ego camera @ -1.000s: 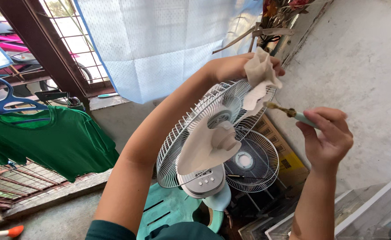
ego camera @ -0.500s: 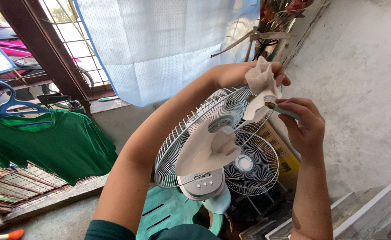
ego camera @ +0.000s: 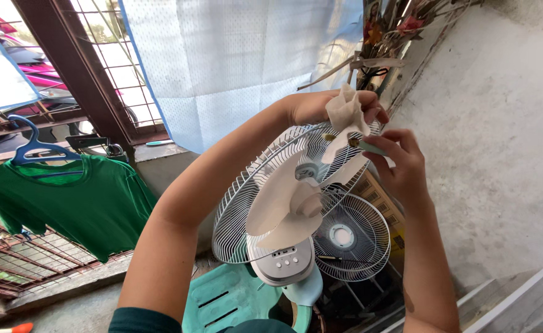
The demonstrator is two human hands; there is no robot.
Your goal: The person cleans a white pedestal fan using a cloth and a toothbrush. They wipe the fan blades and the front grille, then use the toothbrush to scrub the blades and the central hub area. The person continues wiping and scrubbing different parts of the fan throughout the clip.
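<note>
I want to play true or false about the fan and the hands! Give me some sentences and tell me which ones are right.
1. The left hand holds a crumpled cloth at the top rim of the fan's wire guard. True.
2. The right hand is empty. False: it holds a small brush with a pale teal handle.
3. The fan blades are bright red. False: they are a pale beige.
4. A green T-shirt hangs on a blue hanger. True.
5. A second wire guard stands behind the fan. True.
</note>
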